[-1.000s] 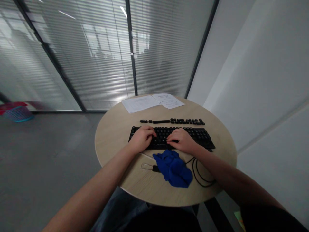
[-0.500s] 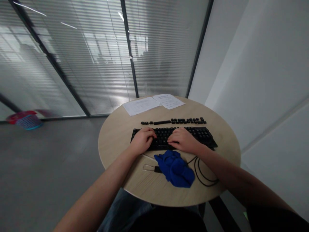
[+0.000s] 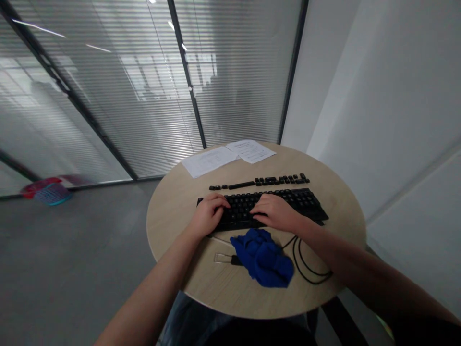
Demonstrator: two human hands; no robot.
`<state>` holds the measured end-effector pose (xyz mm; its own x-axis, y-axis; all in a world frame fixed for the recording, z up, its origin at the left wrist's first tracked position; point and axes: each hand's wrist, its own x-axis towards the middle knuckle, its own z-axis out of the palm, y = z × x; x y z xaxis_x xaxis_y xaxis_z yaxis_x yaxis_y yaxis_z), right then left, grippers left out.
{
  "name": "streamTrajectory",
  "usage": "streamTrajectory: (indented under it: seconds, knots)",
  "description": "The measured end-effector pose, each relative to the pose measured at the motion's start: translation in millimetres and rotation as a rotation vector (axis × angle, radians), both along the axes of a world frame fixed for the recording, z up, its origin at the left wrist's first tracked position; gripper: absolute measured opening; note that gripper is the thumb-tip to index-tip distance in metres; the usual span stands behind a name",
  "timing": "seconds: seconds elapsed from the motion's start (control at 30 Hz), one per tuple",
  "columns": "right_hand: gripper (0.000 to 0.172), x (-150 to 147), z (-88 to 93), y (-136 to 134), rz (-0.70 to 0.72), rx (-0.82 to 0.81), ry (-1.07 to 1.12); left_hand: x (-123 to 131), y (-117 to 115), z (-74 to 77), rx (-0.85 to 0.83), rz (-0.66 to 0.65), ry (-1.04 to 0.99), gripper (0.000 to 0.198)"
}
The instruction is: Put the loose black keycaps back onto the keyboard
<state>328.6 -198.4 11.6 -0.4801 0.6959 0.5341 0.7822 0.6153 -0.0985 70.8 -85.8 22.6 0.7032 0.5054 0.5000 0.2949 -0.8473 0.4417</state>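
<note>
A black keyboard [image 3: 239,210] lies across the middle of the round table. My left hand [image 3: 210,211] rests over its left end, fingers apart and bent down on the keys. Over the middle keys lies my right hand [image 3: 275,210], palm down with its fingers stretched to the left, holding nothing. Behind the keyboard runs a row of loose black keycaps [image 3: 271,180], with a long space bar [image 3: 241,184] among them. In front sits a crumpled blue cloth [image 3: 264,259]. A wire keycap puller [image 3: 223,258] sticks out to its left, its black handle partly under the cloth.
Two printed sheets [image 3: 211,161] lie at the far edge of the wooden table [image 3: 212,295]. A black cable [image 3: 306,276] loops to the right of the cloth. A red and blue basket [image 3: 52,192] stands on the floor by the glass partition, far left.
The camera view has tilted slightly, shifting the table and basket a little. Both hands stay on the keyboard, with only small finger shifts.
</note>
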Motion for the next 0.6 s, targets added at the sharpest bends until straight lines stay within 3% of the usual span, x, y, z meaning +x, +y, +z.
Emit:
streamTrajectory:
  seconds: [0.6]
  knots:
    - [0.011, -2.8, 3.6, -1.5, 0.018, 0.000, -0.016, -2.4, -3.8, 5.6, -0.007, -0.028, -0.041, 0.031]
